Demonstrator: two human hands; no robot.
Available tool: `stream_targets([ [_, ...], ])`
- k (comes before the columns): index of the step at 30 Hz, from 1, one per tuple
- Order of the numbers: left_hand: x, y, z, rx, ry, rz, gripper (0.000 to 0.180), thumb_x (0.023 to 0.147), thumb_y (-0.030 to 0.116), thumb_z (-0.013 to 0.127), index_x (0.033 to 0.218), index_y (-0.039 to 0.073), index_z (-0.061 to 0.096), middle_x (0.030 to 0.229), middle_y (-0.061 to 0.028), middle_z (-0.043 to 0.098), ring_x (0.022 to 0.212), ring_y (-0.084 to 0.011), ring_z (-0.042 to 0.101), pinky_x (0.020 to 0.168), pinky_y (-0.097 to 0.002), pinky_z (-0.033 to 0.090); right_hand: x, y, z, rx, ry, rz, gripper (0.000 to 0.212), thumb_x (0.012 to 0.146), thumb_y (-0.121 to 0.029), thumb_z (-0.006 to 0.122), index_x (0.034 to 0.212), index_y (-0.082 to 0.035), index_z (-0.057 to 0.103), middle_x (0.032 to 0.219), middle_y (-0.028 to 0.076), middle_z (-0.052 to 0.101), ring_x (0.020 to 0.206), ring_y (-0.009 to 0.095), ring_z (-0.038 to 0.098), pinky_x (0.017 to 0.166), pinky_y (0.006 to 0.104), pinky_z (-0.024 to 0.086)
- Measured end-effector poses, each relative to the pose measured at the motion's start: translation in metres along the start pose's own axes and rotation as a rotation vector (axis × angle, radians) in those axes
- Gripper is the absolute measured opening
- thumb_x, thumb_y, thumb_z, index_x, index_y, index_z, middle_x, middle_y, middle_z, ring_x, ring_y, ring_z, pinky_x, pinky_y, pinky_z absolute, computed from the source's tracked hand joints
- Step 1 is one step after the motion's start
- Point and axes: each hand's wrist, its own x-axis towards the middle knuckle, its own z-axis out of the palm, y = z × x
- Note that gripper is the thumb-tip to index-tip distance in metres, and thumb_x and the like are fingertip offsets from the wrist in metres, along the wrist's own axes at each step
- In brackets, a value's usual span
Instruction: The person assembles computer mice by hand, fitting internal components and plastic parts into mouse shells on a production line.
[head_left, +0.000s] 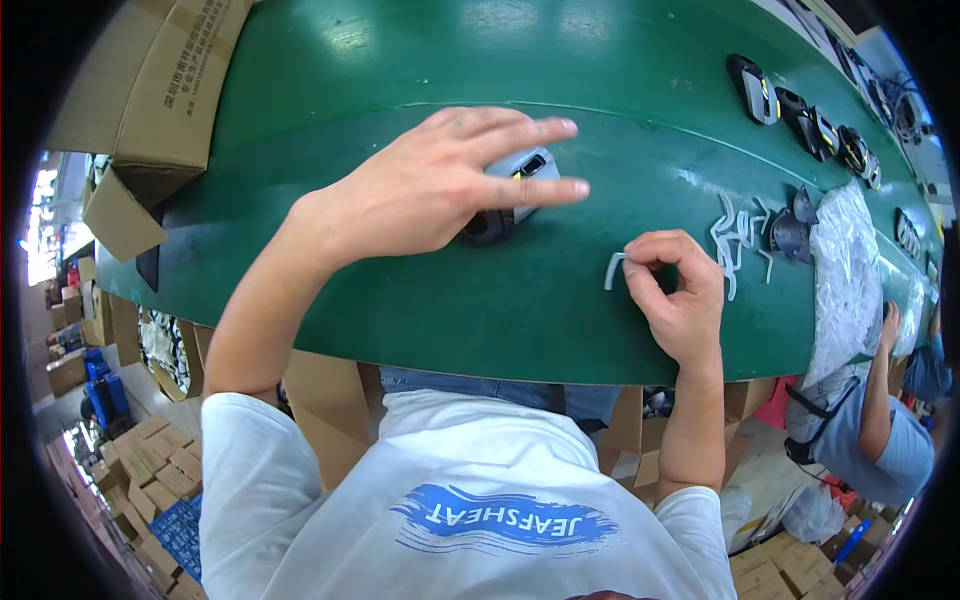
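My left hand [440, 180] hovers over a grey and black computer mouse [535, 165], its fingers stretched out and spread apart. Most of the mouse is hidden under the palm and fingers; its far side and a dark end near the wrist show. Between thumb and forefinger, my right hand [680, 290] pinches a small bent grey plastic strip [611, 272] above the table. Just right of that hand lies a loose pile of similar bent strips [740, 238].
Beside the strips are dark curved shell pieces [790, 236] and a clear plastic bag [850, 280]. Several black and grey mice [755, 90] stand along the table's far right. A cardboard box [160, 90] is at the far left. Another person [880, 420] works at the right.
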Motion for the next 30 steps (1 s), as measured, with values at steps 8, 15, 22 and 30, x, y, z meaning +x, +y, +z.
stream_targets([
  [8, -0.001, 0.019, 0.004, -0.225, -0.392, -0.297, 0.063, 0.09, 0.015, 0.089, 0.15, 0.018, 0.07, 0.159, -0.0102, 0.064, 0.142, -0.036, 0.063, 0.119, -0.0494, 0.054, -0.016, -0.03, 0.039, -0.037, -0.017, 0.014, 0.018, 0.094, 0.0, 0.087, 0.111, -0.004, 0.085, 0.107, 0.013, 0.083, 0.099, 0.028, 0.081, 0.086, 0.038, 0.062],
  [15, -0.037, 0.033, 0.063, -0.309, 0.05, -0.221, 0.076, 0.09, 0.02, 0.091, 0.158, 0.01, 0.06, 0.163, -0.0149, 0.058, 0.151, -0.0406, 0.053, 0.128, -0.055, 0.043, 0.006, -0.045, 0.067, -0.202, 0.059, -0.051, 0.02, 0.089, 0.0, 0.089, 0.107, -0.008, 0.085, 0.109, 0.01, 0.082, 0.099, 0.028, 0.077, 0.088, 0.0386, 0.059],
  [22, -0.041, 0.044, 0.077, -0.374, 0.146, -0.271, 0.093, 0.093, 0.04, 0.089, 0.172, 0.011, 0.048, 0.165, -0.0188, 0.053, 0.156, -0.0444, 0.047, 0.132, -0.0597, 0.036, 0.023, -0.053, 0.058, -0.184, -0.084, 0.052, 0.021, 0.092, 0.004, 0.083, 0.11, -0.007, 0.086, 0.109, 0.009, 0.081, 0.098, 0.028, 0.077, 0.085, 0.04, 0.062],
  [30, -0.031, 0.06, 0.096, -0.328, 0.244, -0.376, 0.092, 0.096, 0.062, 0.084, 0.166, 0.01, 0.055, 0.16, -0.0194, 0.057, 0.153, -0.0448, 0.049, 0.13, -0.0622, 0.037, 0.01, -0.049, 0.059, -0.403, -0.013, -0.122, 0.027, 0.088, 0.005, 0.088, 0.112, -0.008, 0.086, 0.11, 0.008, 0.082, 0.094, 0.027, 0.075, 0.079, 0.0385, 0.059],
])
